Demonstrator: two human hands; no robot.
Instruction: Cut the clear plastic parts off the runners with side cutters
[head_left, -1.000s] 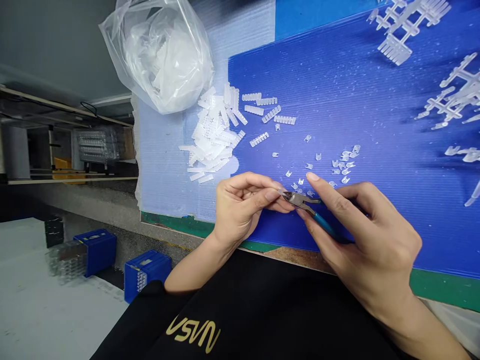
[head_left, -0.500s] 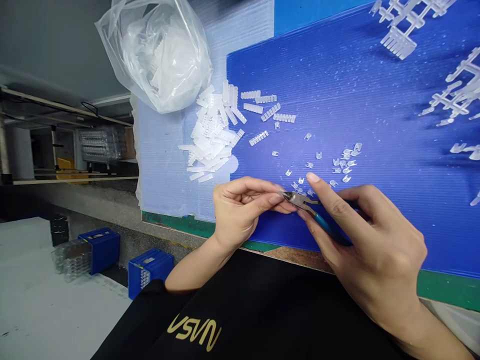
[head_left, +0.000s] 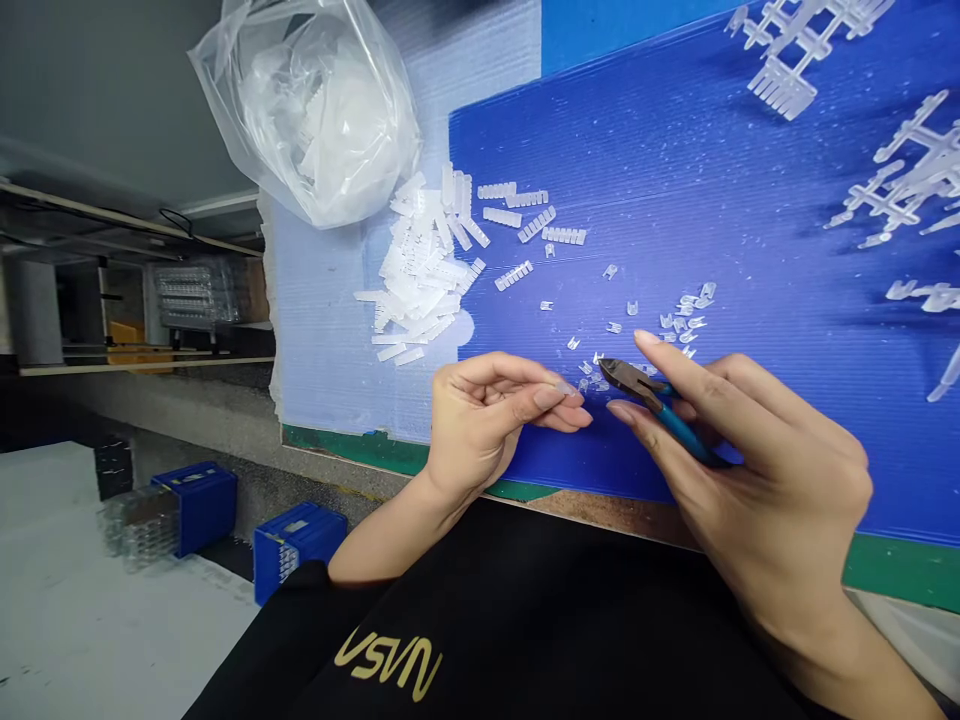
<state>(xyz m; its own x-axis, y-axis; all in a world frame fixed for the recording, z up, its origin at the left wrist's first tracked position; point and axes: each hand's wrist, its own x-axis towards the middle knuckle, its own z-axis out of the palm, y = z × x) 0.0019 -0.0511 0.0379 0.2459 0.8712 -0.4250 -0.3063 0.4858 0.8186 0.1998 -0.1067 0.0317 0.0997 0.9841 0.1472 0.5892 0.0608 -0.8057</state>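
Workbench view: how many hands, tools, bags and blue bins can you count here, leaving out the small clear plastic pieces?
Hands: 2 (left hand, right hand)
Blue-handled side cutters: 1
Clear plastic bag: 1
Blue plastic bins: 2
Total: 6

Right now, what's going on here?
A person is working at a blue corrugated plastic board. Their left hand pinches a small clear plastic piece at the fingertips, while their right hand holds blue-handled side cutters close beside it. Small clear plastic clips lie scattered just beyond the hands, near a pile of white plastic combs and a clear plastic bag of similar pieces.
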